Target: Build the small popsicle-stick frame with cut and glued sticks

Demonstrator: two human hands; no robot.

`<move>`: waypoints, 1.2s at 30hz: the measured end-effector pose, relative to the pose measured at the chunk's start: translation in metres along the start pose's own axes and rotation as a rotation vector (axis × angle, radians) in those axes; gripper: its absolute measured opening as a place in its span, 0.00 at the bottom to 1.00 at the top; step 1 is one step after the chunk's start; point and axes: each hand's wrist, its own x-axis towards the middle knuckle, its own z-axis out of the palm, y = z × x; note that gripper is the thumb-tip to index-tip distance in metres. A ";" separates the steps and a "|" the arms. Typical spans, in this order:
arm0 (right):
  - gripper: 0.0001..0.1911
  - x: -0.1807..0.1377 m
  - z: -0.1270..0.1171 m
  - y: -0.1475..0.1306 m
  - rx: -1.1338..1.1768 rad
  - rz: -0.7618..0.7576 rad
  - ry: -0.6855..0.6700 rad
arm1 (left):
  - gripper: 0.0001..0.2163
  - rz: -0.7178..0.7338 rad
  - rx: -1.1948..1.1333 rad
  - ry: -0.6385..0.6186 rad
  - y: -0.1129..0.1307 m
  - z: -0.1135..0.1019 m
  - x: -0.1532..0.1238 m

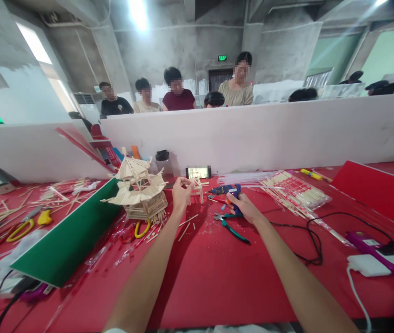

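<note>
My left hand (182,188) is closed in a pinch at the top left of a small frame (199,190) built of wooden sticks, which stands on the red table. In my right hand (243,206) is a dark blue hot glue gun (225,189), its nozzle pointing left toward the frame. Green-handled cutting pliers (233,229) lie just below the glue gun. Left of my left hand stands a pagoda model (139,189) of pale sticks with tiered roofs. Small stick pieces (184,231) are scattered between my forearms.
A phone (198,173) leans near the white partition (269,134), beside a lidded jar (162,162). Packed chopsticks (294,189) lie right. A black cord (316,231) runs to a purple power strip (377,249). A green board (75,231) and scissors (21,230) are left. People stand beyond.
</note>
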 end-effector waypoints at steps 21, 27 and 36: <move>0.24 0.000 -0.001 0.000 0.005 0.007 0.024 | 0.10 0.014 0.104 -0.023 -0.004 -0.004 0.007; 0.20 0.006 -0.022 0.003 -0.044 0.034 0.162 | 0.11 -0.041 -0.003 -0.075 -0.011 -0.006 0.015; 0.09 0.019 -0.084 0.031 -0.722 0.100 0.326 | 0.09 -0.102 -0.088 -0.178 -0.005 -0.018 0.021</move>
